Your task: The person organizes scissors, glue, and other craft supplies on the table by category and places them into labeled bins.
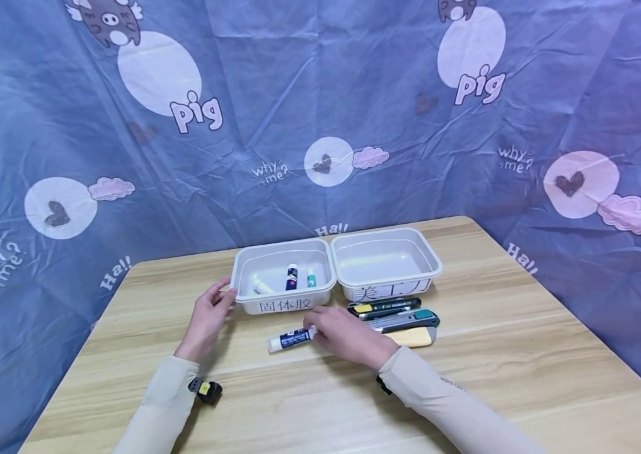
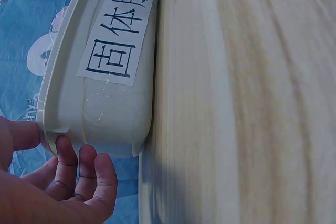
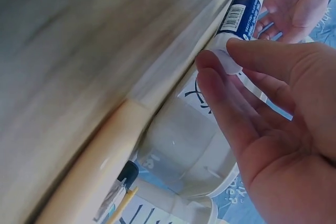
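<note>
My right hand (image 1: 348, 335) pinches one end of a glue stick (image 1: 290, 340) with a blue label, just above or on the table in front of the left box. In the right wrist view, thumb and index finger grip the stick's (image 3: 241, 17) white end. My left hand (image 1: 210, 315) holds the left corner of a white plastic box (image 1: 283, 302), thumb at the rim and fingers curled below, as the left wrist view shows at the box's corner (image 2: 110, 124). Inside that box lie a white stick (image 1: 261, 287), a dark blue stick (image 1: 292, 277) and a green-labelled stick (image 1: 311, 278).
A second white box (image 1: 391, 284) stands against the first on the right, labelled in Chinese. Before it lie a black-and-yellow utility knife (image 1: 385, 307), a grey-green utility knife (image 1: 405, 320) and a yellow one (image 1: 415, 337). A blue patterned cloth (image 1: 275, 113) hangs behind the table.
</note>
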`<state>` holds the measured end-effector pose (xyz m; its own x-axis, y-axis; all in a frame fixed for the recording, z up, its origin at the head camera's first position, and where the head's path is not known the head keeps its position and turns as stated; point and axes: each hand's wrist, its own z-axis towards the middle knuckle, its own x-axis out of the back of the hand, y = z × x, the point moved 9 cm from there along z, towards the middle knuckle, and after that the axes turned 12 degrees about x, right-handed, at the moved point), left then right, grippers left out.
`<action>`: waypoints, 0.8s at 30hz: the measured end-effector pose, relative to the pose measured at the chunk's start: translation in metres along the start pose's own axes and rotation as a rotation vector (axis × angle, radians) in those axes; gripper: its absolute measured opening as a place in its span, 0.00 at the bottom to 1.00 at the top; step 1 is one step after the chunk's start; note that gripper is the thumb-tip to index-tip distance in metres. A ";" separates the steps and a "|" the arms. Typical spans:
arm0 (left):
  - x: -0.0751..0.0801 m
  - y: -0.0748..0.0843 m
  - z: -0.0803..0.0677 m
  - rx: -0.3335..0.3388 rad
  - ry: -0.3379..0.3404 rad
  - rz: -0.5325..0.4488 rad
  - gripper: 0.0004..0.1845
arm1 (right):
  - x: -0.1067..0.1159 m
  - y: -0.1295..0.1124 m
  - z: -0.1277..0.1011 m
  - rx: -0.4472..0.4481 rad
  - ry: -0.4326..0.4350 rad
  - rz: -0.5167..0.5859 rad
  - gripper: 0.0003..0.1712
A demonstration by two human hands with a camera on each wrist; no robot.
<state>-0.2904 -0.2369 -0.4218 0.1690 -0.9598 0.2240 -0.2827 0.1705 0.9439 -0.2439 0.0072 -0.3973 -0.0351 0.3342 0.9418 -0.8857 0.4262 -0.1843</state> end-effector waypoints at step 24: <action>0.000 0.000 0.001 -0.013 0.013 0.013 0.26 | 0.027 0.011 -0.002 -0.033 0.151 0.030 0.13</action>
<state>-0.2914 -0.2370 -0.4218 0.1776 -0.9546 0.2390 -0.2722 0.1857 0.9441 -0.2538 0.0227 -0.3750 0.0108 0.4688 0.8833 -0.8697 0.4403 -0.2230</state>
